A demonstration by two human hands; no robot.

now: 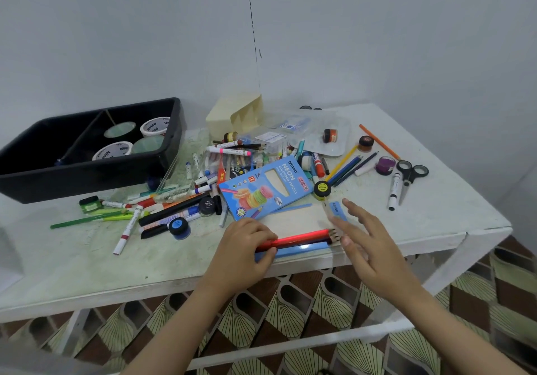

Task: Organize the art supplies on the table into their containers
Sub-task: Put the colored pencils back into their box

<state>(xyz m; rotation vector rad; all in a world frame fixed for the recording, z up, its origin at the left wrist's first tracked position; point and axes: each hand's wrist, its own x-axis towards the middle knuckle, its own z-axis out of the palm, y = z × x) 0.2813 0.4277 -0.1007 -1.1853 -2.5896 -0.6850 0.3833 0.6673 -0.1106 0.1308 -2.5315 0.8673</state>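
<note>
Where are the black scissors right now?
In the head view the scissors lie near the right edge of the table, just right of the purple paint pot, with a white marker beside their blades.

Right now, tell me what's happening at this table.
A person is sorting art supplies. The left grip holds a bundle of coloured pencils at the front edge of the table. The right grip, fingers spread, hovers at their tips. The blue pencil box lies just behind, amid scattered markers and paint pots.
</note>
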